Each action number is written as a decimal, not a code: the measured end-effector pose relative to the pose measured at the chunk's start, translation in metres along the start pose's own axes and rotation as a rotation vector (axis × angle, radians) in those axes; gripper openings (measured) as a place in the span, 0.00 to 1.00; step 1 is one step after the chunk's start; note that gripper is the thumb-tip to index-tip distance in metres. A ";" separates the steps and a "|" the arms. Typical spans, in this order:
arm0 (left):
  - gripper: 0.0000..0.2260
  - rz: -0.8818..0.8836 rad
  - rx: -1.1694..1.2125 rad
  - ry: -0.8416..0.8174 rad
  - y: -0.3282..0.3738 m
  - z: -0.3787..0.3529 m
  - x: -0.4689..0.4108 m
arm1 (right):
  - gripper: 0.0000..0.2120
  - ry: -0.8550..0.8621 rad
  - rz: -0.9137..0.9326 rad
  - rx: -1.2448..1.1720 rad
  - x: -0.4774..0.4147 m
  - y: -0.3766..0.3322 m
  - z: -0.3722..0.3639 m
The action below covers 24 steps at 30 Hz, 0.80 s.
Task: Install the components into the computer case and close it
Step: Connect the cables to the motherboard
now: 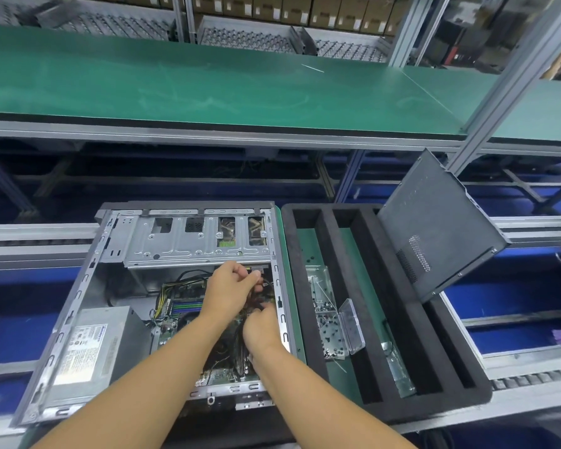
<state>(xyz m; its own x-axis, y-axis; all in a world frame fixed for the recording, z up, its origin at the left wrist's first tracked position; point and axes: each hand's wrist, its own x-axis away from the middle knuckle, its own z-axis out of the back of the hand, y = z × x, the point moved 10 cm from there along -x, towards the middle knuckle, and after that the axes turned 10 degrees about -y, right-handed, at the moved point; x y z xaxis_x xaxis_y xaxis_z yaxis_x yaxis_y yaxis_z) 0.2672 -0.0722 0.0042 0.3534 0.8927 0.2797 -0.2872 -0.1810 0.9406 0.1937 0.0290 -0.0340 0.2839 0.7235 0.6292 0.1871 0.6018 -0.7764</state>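
An open computer case (78, 293) lies on its side in front of me, with a grey power supply (91, 345) at the lower left and a motherboard (182, 303) in the middle. A metal drive cage (182, 241) spans the far end. Both hands are inside the case near its right wall. My left hand (230, 286) pinches thin cables just below the drive cage. My right hand (261, 325) grips a bundle of dark and red cables right below it. The black side panel (434, 225) leans tilted on the foam tray at the right.
A black foam tray (331, 254) with long slots sits right of the case, holding a clear box of screws (334, 322) with its lid up and a metal bracket (399, 367). A green workbench (208, 85) runs across behind. Conveyor rails lie on both sides.
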 end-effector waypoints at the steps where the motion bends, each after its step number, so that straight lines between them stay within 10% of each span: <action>1: 0.10 0.006 -0.047 -0.003 -0.001 0.001 0.000 | 0.21 0.000 -0.008 0.011 -0.001 0.000 0.000; 20: 0.07 0.073 0.076 -0.094 -0.008 0.015 0.003 | 0.15 0.112 0.101 0.391 0.017 -0.023 0.002; 24: 0.06 -0.280 -0.485 0.011 0.038 0.015 0.007 | 0.16 0.185 0.153 0.467 0.027 -0.031 0.005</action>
<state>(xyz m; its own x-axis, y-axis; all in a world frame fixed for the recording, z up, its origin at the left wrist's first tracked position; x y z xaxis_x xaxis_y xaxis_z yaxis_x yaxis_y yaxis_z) 0.2722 -0.0789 0.0450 0.4665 0.8841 0.0274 -0.5613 0.2720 0.7816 0.1904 0.0315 0.0074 0.4441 0.7688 0.4602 -0.2971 0.6109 -0.7338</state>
